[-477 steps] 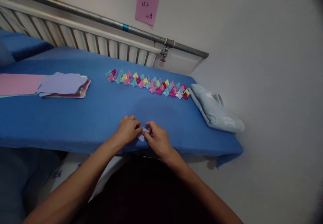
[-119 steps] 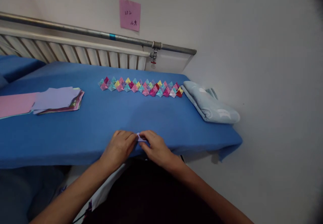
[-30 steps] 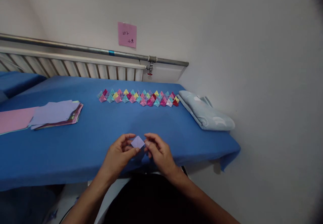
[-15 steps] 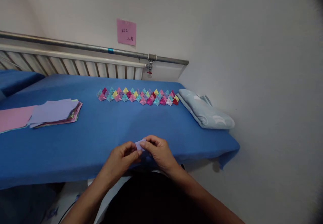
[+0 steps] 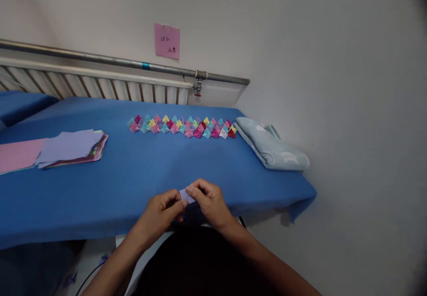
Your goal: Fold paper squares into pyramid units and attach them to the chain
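A small folded piece of lavender paper point(image 5: 187, 195) is held between my two hands at the table's front edge. My left hand point(image 5: 164, 210) pinches its left side between thumb and fingers. On the right side, my right hand point(image 5: 210, 202) grips it with the thumb on top. The fingers cover much of the paper, so its full shape is hidden. Beyond the hands, rows of folded paper pieces point(image 5: 182, 127) in pink, teal, yellow, purple and red stand on the blue cloth.
Blue cloth point(image 5: 140, 167) covers the table. To the left lie a stack of lavender paper point(image 5: 68, 146) and pink sheets point(image 5: 20, 154). A folded pale blue towel point(image 5: 271, 147) rests at the right, near the wall. Behind are a radiator point(image 5: 116, 89) and a pipe point(image 5: 100, 60).
The hands have shifted very slightly, and a little more of the lavender paper shows between them. Everything on the table stays where it was.
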A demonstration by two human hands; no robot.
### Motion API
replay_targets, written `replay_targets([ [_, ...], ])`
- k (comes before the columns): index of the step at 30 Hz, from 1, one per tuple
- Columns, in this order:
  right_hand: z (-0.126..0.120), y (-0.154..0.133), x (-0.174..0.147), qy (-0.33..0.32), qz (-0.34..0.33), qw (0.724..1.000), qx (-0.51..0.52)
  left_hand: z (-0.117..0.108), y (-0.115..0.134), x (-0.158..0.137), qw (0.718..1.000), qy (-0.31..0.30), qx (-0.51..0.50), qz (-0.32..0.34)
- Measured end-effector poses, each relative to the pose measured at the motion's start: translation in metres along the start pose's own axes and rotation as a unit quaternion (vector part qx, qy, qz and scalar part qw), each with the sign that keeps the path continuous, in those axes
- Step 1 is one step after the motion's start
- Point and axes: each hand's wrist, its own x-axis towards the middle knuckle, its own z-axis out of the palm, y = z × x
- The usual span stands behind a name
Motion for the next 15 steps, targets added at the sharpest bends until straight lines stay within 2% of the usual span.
replay_targets([
  [3,-0.0005,-0.0016,0.0007,-0.029,0.030,0.999,0.031,-0.0007,0.0021,0.0006,0.998,-0.017,-0.056,-0.007],
  [6,0.0005,-0.0023,0.0008,-0.048,0.051,0.996,0.048,-0.0004,0.0007,0.0009,0.996,-0.001,-0.085,-0.005],
  [11,0.0025,-0.0006,0.0000,-0.059,0.047,0.996,0.055,0.0010,-0.0036,0.0017,0.995,0.010,-0.099,-0.017],
  [15,0.0006,-0.0016,0.0007,-0.070,0.048,0.995,0.045,-0.0038,-0.0011,0.0020,0.996,-0.011,-0.079,-0.031],
])
